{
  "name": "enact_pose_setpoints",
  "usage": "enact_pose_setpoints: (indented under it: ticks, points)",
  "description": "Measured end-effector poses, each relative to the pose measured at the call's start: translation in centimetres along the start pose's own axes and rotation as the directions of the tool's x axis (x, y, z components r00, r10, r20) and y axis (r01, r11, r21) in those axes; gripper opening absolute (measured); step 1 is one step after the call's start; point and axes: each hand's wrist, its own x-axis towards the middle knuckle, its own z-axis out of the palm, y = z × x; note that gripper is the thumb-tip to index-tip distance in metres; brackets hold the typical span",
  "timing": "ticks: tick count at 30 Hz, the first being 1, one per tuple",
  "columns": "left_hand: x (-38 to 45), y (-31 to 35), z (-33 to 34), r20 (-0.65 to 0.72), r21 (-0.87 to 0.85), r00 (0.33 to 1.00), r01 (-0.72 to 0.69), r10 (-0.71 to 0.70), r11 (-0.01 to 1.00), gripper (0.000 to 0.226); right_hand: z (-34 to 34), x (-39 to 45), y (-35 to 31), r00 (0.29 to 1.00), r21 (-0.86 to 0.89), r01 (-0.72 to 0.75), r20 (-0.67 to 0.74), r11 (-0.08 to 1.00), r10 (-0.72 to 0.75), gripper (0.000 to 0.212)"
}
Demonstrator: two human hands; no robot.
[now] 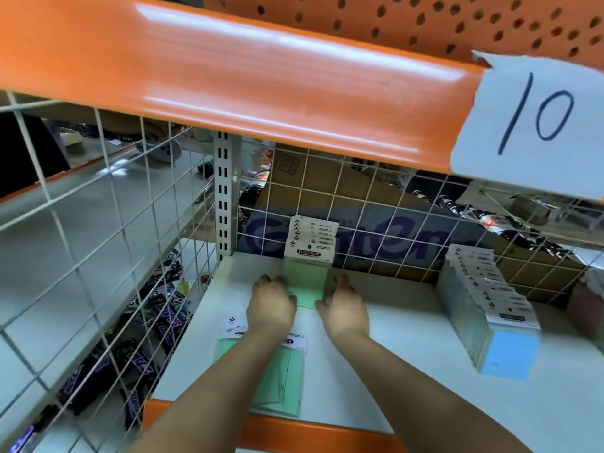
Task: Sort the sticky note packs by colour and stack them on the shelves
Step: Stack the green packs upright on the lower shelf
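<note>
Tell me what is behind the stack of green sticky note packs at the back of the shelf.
Behind the green sticky note stack is white wire mesh, then a brown cardboard box with purple lettering. The stack hides the lettering directly behind it.

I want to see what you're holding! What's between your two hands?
In the head view, the row of green packs stands between the left hand and right hand, on the white shelf.
</note>
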Motion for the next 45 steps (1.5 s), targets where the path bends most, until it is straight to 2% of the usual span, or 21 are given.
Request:
enact_pose_setpoints:
  ticks: [3, 7, 16, 21, 24, 29, 33, 36, 40, 45]
  points:
    - [0.1, 0.1, 0.2, 0.007, 0.044, 1.000, -0.005, 0.005, 0.999, 0.030, 0.0, 0.0, -0.1, 0.999, -0.089, 0.023, 0.051, 0.996, -0.018, 0.032]
    - [0.3, -0.1, 0.0, 0.023, 0.033, 1.000, -0.007, 0.006, 0.999, 0.035, 0.0, -0.1, -0.3, 0.997, -0.166, 0.049, 0.062, 0.985, -0.040, 0.031]
    - [0.5, -0.1, 0.0, 0.042, 0.027, 0.999, 0.002, -0.003, 1.000, 0.040, 0.2, 0.2, -0.2, 0.998, -0.145, 0.017, 0.068, 0.989, -0.007, 0.036]
    - [0.2, -0.1, -0.8, 0.074, -0.103, 0.995, 0.068, -0.061, 0.992, 0.040, -0.5, 0.2, -0.3, 0.992, -0.080, -0.017, 0.124, 0.997, 0.027, 0.035]
    - [-0.7, -0.7, -2.0, 0.026, -0.188, 0.993, 0.116, -0.113, 0.975, 0.036, -1.3, -0.5, -0.2, 0.992, -0.003, -0.017, 0.128, 1.000, 0.018, 0.033]
    - [-2.2, -2.2, -4.8, -0.083, -0.105, 0.986, 0.137, -0.146, 0.985, 0.023, -2.6, -3.1, -0.3, 0.984, -0.031, 0.061, 0.172, 0.998, -0.055, 0.030]
    - [-3.7, -3.2, -6.7, -0.038, -0.072, 0.980, 0.193, -0.196, 0.979, 0.009, -3.0, -4.9, -1.3, 0.964, 0.006, 0.059, 0.258, 0.998, -0.059, 0.013]
    - [-5.2, -3.6, -7.4, 0.038, -0.058, 0.978, 0.208, -0.206, 0.976, 0.015, -2.8, -6.0, -2.1, 0.943, 0.012, 0.089, 0.320, 0.996, -0.088, 0.006]
    - [-7.1, -3.9, -7.8, 0.090, 0.017, 0.972, 0.217, -0.217, 0.976, 0.032, -2.6, -7.3, -2.6, 0.934, 0.014, 0.108, 0.342, 0.994, -0.106, 0.011]
    - [-8.8, -4.2, -8.0, 0.121, 0.058, 0.959, 0.250, -0.256, 0.966, 0.027, -2.5, -8.7, -2.9, 0.912, 0.031, 0.104, 0.395, 0.994, -0.108, 0.019]
